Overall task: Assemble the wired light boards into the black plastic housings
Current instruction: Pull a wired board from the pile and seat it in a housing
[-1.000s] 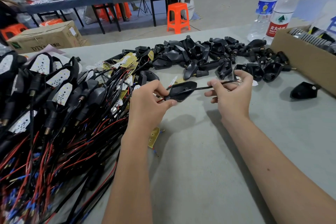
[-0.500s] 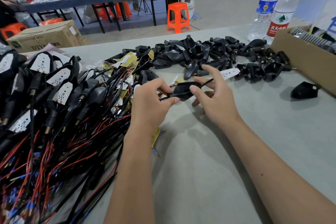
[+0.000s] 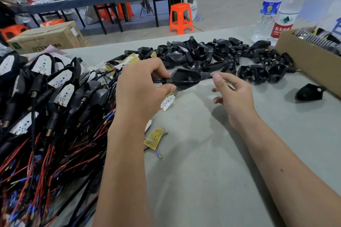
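A black teardrop-shaped plastic housing (image 3: 185,79) is held above the grey table (image 3: 203,162) by the left hand (image 3: 140,94), fingers and thumb curled round its narrow stem end, where a black cable exits to the left. A white light board (image 3: 167,102) dotted w/ small LEDs hangs just below that hand, red wire attached. The right hand (image 3: 234,96) is held just beside the housing's pointed tip, fingers loosely spread and gripping nothing – index fingertip close to the tip, contact not certain. A yellow-backed board w/ blue-and-gold wire ends (image 3: 154,138) lies face down on the table near the left forearm. At left, a heap of finished units (image 3: 46,88) is piled – black housings w/ white boards seated, red, black and blue leads trailing toward the near edge. Across the far side, a pile of empty black housings (image 3: 212,55) is spread; one single housing (image 3: 308,92) sits apart by a brown cardboard box (image 3: 304,55) at right. Two clear water bottles stand behind it: one w/ blue label (image 3: 269,8), writing not legible, one w/ red cap and red label (image 3: 285,14) printed in Chinese characters. On the floor beyond, a cardboard carton marked "DTY" (image 3: 46,37), an orange plastic stool (image 3: 181,18) and a dark workbench (image 3: 103,0) carrying a red sign in Chinese are seen.
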Available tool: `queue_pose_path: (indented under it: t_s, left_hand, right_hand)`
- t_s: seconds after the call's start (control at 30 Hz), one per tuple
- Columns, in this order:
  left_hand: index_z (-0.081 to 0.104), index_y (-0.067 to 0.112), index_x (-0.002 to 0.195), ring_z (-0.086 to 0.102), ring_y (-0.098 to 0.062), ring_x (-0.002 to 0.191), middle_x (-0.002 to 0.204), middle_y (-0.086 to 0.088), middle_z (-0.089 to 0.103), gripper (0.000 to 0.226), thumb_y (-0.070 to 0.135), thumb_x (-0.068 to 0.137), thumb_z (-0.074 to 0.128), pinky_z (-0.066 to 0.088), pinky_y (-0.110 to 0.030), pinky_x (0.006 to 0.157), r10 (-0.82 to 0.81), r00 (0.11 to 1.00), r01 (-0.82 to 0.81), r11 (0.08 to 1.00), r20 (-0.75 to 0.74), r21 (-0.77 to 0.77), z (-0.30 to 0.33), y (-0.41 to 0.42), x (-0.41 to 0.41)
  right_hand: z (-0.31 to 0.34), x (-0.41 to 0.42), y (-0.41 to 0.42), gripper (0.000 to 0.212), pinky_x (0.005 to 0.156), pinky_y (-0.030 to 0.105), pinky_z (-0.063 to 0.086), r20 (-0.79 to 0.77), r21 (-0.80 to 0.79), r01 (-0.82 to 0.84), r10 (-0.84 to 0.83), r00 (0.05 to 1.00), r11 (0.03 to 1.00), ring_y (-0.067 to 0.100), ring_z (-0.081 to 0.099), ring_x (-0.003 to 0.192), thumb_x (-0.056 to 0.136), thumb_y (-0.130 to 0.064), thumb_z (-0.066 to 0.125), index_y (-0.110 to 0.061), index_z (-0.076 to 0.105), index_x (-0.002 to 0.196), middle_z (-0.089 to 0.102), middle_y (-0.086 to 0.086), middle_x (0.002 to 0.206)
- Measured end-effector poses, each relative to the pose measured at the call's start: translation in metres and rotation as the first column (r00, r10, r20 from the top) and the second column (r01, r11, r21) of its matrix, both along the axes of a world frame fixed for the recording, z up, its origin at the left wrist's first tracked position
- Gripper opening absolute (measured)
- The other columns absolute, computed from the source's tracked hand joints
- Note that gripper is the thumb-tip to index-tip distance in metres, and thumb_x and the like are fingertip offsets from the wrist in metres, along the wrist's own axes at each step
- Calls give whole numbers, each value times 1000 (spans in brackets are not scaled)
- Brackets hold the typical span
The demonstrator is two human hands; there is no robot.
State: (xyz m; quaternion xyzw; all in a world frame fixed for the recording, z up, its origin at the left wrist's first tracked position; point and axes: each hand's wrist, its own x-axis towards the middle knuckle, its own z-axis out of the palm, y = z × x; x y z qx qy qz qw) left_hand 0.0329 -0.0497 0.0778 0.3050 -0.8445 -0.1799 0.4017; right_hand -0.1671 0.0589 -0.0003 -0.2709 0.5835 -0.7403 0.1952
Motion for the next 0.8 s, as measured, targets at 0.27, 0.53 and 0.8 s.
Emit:
queue_pose_path:
  t_s: [0.27, 0.53, 0.8]
  left_hand:
    - [66, 25, 70, 57, -5, 59, 65, 12, 63, 31, 17, 64, 95, 50, -29, 65, -8, 989, -23, 978, 147, 206, -23, -9, 8]
    - [67, 19, 73, 55, -7, 55, 64, 4, 63, 28, 15, 67, 95, 53, -28, 60, -110, 991, 81, 952, 81, 295, -43, -7, -9]
    - [63, 21, 75, 62, -14, 63, 68, 7, 64, 31, 17, 70, 93, 58, -42, 70, -42, 999, 36, 961, 18, 273, -63, 0, -20]
  right_hand:
    - [0, -1, 2, 22, 45, 18, 35, -13, 111, -193, 196, 981, 975, 8, 45, 52, 105, -29, 59, -12, 65, 91, 61, -4, 69]
    - [0, 8, 1, 24, 55, 22, 47, 53, -54, -378, 381, 923, 924, 14, 63, 67, 95, 11, 60, -8, 67, 109, 71, 7, 82]
    - [-1, 7, 0, 16, 90, 35, 57, 79, -63, -364, 369, 926, 929, 24, 70, 97, 97, -3, 63, -5, 78, 90, 75, 18, 106]
